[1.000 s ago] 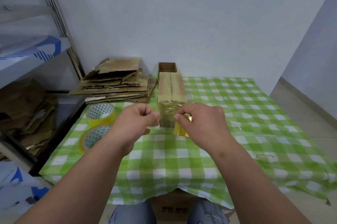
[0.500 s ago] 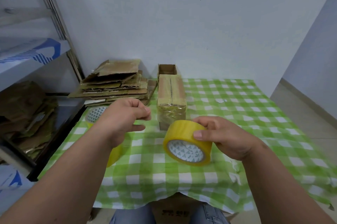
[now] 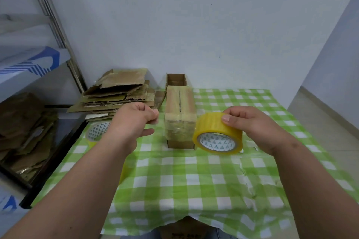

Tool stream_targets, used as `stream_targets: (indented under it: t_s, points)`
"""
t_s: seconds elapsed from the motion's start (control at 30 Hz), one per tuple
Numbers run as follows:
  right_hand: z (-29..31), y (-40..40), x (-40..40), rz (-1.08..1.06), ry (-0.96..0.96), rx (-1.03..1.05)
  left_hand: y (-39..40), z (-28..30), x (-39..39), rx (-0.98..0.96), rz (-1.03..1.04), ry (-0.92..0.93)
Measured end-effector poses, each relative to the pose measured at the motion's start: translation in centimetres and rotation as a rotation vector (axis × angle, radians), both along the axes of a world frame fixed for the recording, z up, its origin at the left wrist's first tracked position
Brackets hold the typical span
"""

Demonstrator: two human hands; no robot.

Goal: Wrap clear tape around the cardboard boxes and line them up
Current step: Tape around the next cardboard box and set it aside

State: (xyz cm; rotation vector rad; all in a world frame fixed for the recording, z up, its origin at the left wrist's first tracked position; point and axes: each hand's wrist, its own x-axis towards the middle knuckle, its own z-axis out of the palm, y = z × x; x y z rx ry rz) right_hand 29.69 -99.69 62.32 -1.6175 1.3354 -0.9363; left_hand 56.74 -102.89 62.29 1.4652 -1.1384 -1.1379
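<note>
Head view: right hand (image 3: pixel 250 128) grips one tape roll (image 3: pixel 217 133); left hand (image 3: pixel 134 122) pinched, contents unclear.

Person seen from above: bare forearms, sleeveless to the frame edge; blue denim trousers (image 3: pixel 223 234) at lower margin.

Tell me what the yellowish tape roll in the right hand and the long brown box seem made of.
Yellowish tape roll: glossy translucent plastic film, seemingly on a white printed card core. Long brown box: matte corrugated cardboard, judging by its brown faces; its near end is shiny with wrinkled clear tape.
</note>
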Motion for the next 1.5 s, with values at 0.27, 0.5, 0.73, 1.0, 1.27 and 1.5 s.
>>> stream_targets:
  t_s: [0.27, 0.5, 0.73, 1.0, 1.27, 1.5]
  points:
    - [1.1, -2.9, 0.0, -0.182, 0.303, 0.049, -2.4, -0.4, 0.0, 0.029, 0.043, -0.013]
    - [1.3, -5.3, 0.5, -0.220, 0.409, 0.126, -4.3, -0.5, -0.1, 0.166, 0.043, 0.053]
    - [0.4, -6.5, 1.2, -0.217, 0.469, 0.200, -5.0, -2.2, 0.2, 0.218, 0.068, 0.072]
    - [-0.9, -7.2, 2.1, -0.231, 0.582, 0.288, -4.9, -4.2, -0.1, 0.306, 0.041, 0.064]
    - [-1.9, -7.4, 3.9, -0.214, 0.789, 0.233, -4.5, -5.2, -0.8, 0.339, -0.044, 0.051]
    - [-2.9, -6.5, 4.6, -0.231, 0.646, 0.011, -4.5, -5.8, -1.2, 0.275, 0.014, 0.028]
